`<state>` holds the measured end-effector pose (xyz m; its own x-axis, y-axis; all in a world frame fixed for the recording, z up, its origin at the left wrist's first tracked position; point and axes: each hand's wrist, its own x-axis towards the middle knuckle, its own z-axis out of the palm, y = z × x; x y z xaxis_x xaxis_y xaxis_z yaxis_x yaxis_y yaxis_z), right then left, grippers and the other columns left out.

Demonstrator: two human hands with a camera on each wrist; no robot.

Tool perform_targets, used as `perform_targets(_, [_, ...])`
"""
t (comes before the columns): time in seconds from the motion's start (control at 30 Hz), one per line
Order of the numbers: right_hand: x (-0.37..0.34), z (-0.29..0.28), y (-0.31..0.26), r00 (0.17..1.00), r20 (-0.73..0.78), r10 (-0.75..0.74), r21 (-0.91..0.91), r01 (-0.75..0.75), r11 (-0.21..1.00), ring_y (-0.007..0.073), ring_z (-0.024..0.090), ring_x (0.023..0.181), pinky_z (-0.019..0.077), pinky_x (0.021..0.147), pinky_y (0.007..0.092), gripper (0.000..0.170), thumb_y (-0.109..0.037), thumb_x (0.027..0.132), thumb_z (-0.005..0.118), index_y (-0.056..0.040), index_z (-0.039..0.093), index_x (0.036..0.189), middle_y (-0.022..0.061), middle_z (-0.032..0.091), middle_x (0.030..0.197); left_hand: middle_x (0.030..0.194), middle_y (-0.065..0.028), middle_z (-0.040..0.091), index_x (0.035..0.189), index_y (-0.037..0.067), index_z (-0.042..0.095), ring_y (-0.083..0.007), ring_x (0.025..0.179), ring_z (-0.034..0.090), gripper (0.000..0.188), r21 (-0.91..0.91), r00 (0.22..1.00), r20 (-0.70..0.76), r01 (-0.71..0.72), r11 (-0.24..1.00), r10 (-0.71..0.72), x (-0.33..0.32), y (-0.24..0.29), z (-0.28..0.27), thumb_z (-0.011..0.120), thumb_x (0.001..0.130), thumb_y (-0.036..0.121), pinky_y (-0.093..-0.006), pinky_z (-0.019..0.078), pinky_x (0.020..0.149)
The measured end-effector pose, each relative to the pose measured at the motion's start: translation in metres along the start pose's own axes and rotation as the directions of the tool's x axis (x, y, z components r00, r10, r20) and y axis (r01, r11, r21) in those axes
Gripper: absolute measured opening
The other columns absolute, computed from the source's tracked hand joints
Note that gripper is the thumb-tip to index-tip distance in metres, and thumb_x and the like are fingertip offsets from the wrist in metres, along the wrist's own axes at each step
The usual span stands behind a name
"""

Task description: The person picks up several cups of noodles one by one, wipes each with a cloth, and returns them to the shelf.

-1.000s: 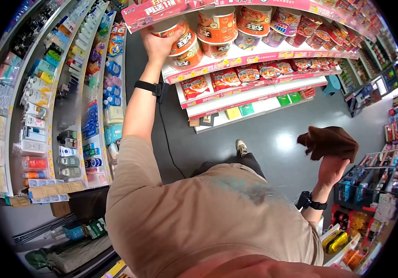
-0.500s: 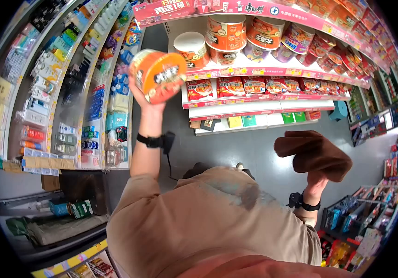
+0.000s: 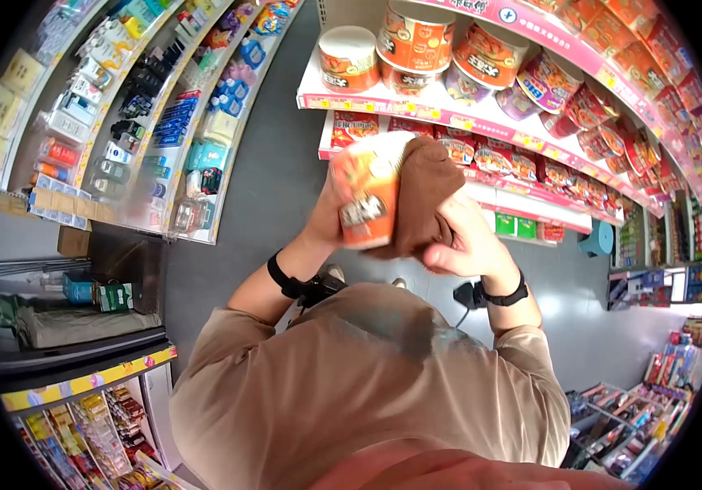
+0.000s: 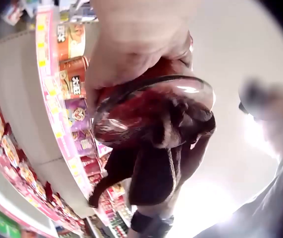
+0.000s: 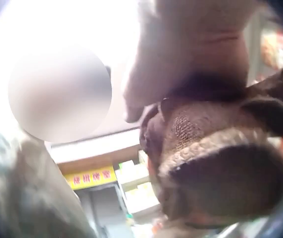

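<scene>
One orange tub, lettering blurred: left hand grips it, right hand clutches brown cloth.

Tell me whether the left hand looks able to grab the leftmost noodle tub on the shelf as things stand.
Probably not: the left hand holds an orange tub. Nothing seems to stand in front of the leftmost tub, so a freed hand likely could.

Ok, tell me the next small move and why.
I'd probably rub the brown cloth over the orange tub: the left grip holds the tub away from the shelf, and the right grip has the cloth bunched up against the tub.
</scene>
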<state>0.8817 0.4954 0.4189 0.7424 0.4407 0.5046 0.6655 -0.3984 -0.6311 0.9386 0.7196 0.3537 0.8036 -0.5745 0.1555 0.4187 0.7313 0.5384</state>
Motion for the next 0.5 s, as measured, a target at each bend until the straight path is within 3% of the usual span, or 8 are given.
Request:
perform_targets(0.07, [-0.011,0.001,0.003,0.902,0.154,0.403,0.023,-0.411,0.911,0.0387,0.048,0.131,0.04,0.106,0.0405,0.07,-0.042,0.094,0.064,0.0038,0.044,0.143,0.0241,0.053,0.137,0.141,-0.0163,0.048,0.152,0.009,0.023,-0.0275,0.128,0.054,0.099,0.276,0.988,-0.063,-0.116,0.954,0.139,-0.008,-0.004,0.003,0.086,0.076,0.022,-0.0435,0.048,0.108])
perform_targets(0.13, [-0.005,0.03,0.014,0.888,-0.186,0.42,0.428,-0.312,0.849,0.0316,0.048,0.134,0.0389,0.109,0.0401,0.061,-0.038,0.101,0.054,0.0036,0.041,0.144,0.0207,0.052,0.14,0.141,-0.0169,0.045,0.151,0.007,0.019,-0.0279,0.131,0.05,0.112,0.504,0.979,-0.038,-0.154,0.85,0.2,-0.011,-0.011,0.005,0.092,0.068,0.021,-0.0421,0.0435,0.11])
perform_targets(0.2, [0.006,0.037,0.025,0.808,0.008,0.589,0.893,-0.272,0.36,0.0234,0.051,0.131,0.0396,0.11,0.0378,0.07,-0.056,0.106,0.038,0.0016,0.04,0.145,0.0161,0.054,0.138,0.14,-0.0158,0.044,0.15,0.007,0.021,-0.0273,0.132,0.048,0.114,0.807,0.935,0.17,-0.313,0.502,0.31,-0.011,-0.015,0.003,0.095,0.065,0.026,-0.0417,0.041,0.111])
perform_targets(0.27, [-0.003,0.034,0.037,0.778,0.12,0.616,0.885,-0.365,0.289,0.0224,0.051,0.129,0.0408,0.109,0.0376,0.076,-0.062,0.104,0.031,0.0,0.036,0.148,0.0162,0.054,0.137,0.14,-0.0151,0.043,0.149,0.006,0.021,-0.0258,0.132,0.046,0.118,0.759,0.957,0.114,-0.257,0.598,0.267,-0.011,-0.018,0.01,0.097,0.062,0.027,-0.0411,0.0388,0.112])
perform_targets(0.3, [-0.01,0.037,0.034,0.804,0.015,0.595,0.772,-0.387,0.504,0.023,0.055,0.123,0.043,0.106,0.0392,0.078,-0.064,0.104,0.028,-0.0004,0.034,0.149,0.0171,0.054,0.136,0.139,-0.015,0.043,0.148,0.006,0.02,-0.0256,0.132,0.047,0.117,0.742,0.966,0.087,-0.226,0.631,0.244,-0.008,-0.016,0.009,0.096,0.062,0.026,-0.0409,0.0391,0.112])
perform_targets(0.4, [-0.016,0.058,0.006,0.891,-0.314,0.328,0.132,-0.301,0.945,0.0323,0.054,0.115,0.0451,0.098,0.044,0.066,-0.046,0.094,0.063,0.0025,0.046,0.134,0.0235,0.053,0.123,0.135,-0.0139,0.047,0.147,0.007,0.021,-0.0231,0.128,0.05,0.099,0.652,0.982,-0.066,-0.092,0.753,0.177,0.011,-0.02,-0.01,0.087,0.072,0.013,-0.0382,0.0435,0.108])
perform_targets(0.47, [-0.019,0.065,-0.01,0.961,-0.249,0.118,-0.573,-0.245,0.782,0.0405,0.052,0.113,0.0455,0.093,0.0468,0.064,-0.037,0.084,0.076,0.0051,0.051,0.124,0.0281,0.051,0.116,0.134,-0.0138,0.048,0.146,0.009,0.025,-0.0219,0.126,0.052,0.093,0.62,0.992,-0.059,-0.049,0.783,0.108,0.018,-0.026,-0.025,0.084,0.074,0.006,-0.0376,0.0458,0.106])
perform_targets(0.5, [-0.021,0.067,0.0,0.959,-0.274,0.071,-0.549,-0.216,0.807,0.0442,0.052,0.102,0.0453,0.087,0.0483,0.058,-0.043,0.086,0.074,0.006,0.054,0.111,0.0279,0.051,0.108,0.134,-0.0135,0.049,0.145,0.009,0.028,-0.0212,0.125,0.052,0.09,0.606,0.991,-0.073,-0.045,0.794,0.112,0.019,-0.027,-0.032,0.083,0.074,0.005,-0.0374,0.0464,0.105])
